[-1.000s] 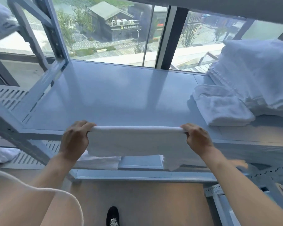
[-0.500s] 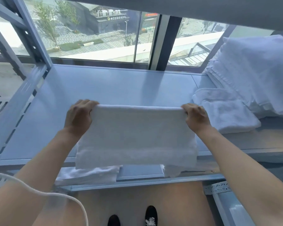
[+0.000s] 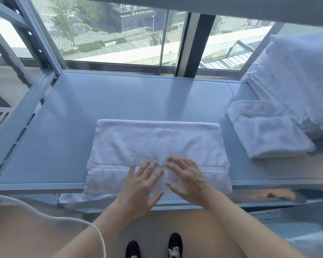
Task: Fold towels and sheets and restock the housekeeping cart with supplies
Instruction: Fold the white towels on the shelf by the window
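White terry towel [image 3: 157, 146] lies flat on the grey shelf [image 3: 63, 136], its long axis running left to right, its near edge overhanging the shelf lip. Head view: left hand [image 3: 140, 185] and right hand [image 3: 186, 177] rest side by side at its near middle, fingers spread flat, gripping nothing. Both ends lie about equally far outward, 1 per hand.
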A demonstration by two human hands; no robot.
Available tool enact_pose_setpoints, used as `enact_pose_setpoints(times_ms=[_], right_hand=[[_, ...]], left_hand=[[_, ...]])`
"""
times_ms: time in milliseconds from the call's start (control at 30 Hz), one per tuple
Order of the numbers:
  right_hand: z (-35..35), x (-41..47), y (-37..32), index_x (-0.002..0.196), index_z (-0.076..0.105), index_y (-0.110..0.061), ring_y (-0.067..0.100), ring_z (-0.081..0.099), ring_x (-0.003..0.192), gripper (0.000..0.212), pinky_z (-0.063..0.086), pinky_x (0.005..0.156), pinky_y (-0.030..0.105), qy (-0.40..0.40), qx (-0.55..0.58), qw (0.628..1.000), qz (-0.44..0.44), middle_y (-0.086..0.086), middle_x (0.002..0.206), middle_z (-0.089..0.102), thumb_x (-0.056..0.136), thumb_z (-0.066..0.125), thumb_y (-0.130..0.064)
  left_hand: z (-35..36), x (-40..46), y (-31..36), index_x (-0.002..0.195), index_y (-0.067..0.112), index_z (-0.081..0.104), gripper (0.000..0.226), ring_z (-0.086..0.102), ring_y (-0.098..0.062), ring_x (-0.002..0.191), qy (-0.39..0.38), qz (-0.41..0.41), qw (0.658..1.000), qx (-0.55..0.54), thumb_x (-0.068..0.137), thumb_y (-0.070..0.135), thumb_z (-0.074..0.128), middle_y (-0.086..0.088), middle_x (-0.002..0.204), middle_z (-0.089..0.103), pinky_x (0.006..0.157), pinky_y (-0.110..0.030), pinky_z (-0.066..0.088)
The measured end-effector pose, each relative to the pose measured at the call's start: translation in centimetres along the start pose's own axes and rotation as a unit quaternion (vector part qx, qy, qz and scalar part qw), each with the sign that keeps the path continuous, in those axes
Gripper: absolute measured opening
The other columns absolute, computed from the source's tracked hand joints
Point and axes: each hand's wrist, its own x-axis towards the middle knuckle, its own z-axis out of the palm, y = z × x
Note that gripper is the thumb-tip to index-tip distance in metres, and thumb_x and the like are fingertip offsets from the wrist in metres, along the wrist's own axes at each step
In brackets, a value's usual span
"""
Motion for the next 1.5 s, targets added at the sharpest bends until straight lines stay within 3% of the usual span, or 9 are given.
enact_pose_setpoints(times_ms=[133,333,600,767,900,1133,1300,1400,1500], right_hand=[[1.7,-1.7,0.0,0.163,0.023,-0.026,0.016,0.005,0.159,0.099,0.008,0.128,0.044,-0.048,-0.053,0.997,-0.012,-0.008,0.172,0.009,0.082,0.063,-0.066],[2.1,-2.2,0.0,0.165,0.017,-0.019,0.021,-0.001,0.16,0.092,0.008,0.128,0.049,-0.06,-0.073,0.995,-0.024,0.0,0.173,0.004,0.082,0.054,-0.038],[-1.4,-6.9,4.8,0.151,0.049,-0.009,0.023,0.038,0.15,0.081,0.041,0.116,0.051,0.041,-0.061,0.997,0.021,0.004,0.161,0.042,0.074,0.031,0.005],[-4.0,-8.6,7.3,0.138,0.063,-0.003,0.028,0.057,0.135,0.081,0.051,0.107,0.046,0.066,-0.078,0.994,0.047,0.01,0.147,0.059,0.065,0.054,0.029],[-6.1,-6.3,7.2,0.12,0.073,-0.008,0.031,0.072,0.105,0.062,0.061,0.079,0.039,0.103,-0.076,0.99,0.055,0.006,0.122,0.073,0.067,0.057,0.02],[-15.1,7.6,9.9,0.095,0.073,-0.015,0.04,0.068,0.095,0.017,0.047,0.073,0.038,0.089,-0.091,0.977,0.174,0.014,0.099,0.075,0.093,0.058,-0.009],[-20.2,11.7,11.1,0.096,0.071,-0.012,0.043,0.066,0.096,0.02,0.048,0.075,0.038,0.179,-0.12,0.957,0.196,0.017,0.097,0.074,0.092,0.052,-0.008],[-20.5,9.5,10.3,0.119,0.075,-0.011,0.037,0.07,0.109,0.035,0.054,0.092,0.044,0.296,-0.107,0.943,0.105,0.013,0.117,0.076,0.094,0.054,0.0],[-18.0,4.7,9.8,0.125,0.072,-0.011,0.025,0.066,0.121,0.046,0.048,0.102,0.042,0.296,-0.095,0.95,0.031,0.006,0.129,0.072,0.089,0.05,0.008]], left_hand=[[1.8,-0.8,1.0,0.165,0.018,0.007,0.102,0.001,-0.032,0.159,-0.032,-0.001,0.998,0.061,0.088,0.066,0.054,-0.009,0.173,0.002,0.123,-0.065,0.011],[1.7,-0.8,0.6,0.161,0.02,0.032,0.079,0.021,-0.028,0.157,0.026,0.004,0.999,0.038,0.089,0.031,0.063,-0.006,0.169,0.024,0.119,-0.061,0.027],[-1.1,-3.5,-4.1,0.142,0.012,0.06,0.079,0.049,-0.025,0.142,0.105,-0.036,0.993,0.029,0.067,0.004,0.037,-0.004,0.155,0.05,0.108,-0.05,0.043],[-3.9,-6.2,-7.7,0.135,0.008,0.066,0.075,0.057,-0.029,0.135,0.082,-0.076,0.994,0.02,0.066,-0.006,0.041,-0.008,0.147,0.058,0.103,-0.055,0.049],[-6.7,-4.0,-8.1,0.123,0.011,0.072,0.066,0.069,-0.032,0.112,0.091,-0.088,0.992,0.0,0.067,0.001,0.04,-0.005,0.126,0.071,0.094,-0.049,0.054],[-16.1,10.5,-13.3,0.107,0.023,0.074,0.032,0.069,-0.038,0.1,0.075,-0.14,0.987,-0.009,0.091,0.005,0.053,-0.008,0.111,0.075,0.086,-0.048,0.056],[-20.6,15.7,-15.0,0.122,0.018,0.073,0.046,0.067,-0.041,0.11,0.182,-0.129,0.974,0.04,0.09,-0.004,0.048,-0.016,0.12,0.073,0.095,-0.049,0.053],[-20.6,13.8,-14.3,0.125,0.014,0.071,0.048,0.065,-0.038,0.112,0.262,-0.077,0.96,0.065,0.087,-0.008,0.05,-0.012,0.123,0.073,0.098,-0.045,0.047],[-17.6,9.0,-13.4,0.127,0.012,0.069,0.052,0.06,-0.034,0.12,0.268,-0.06,0.96,0.05,0.085,-0.007,0.045,-0.009,0.129,0.069,0.103,-0.043,0.041]])
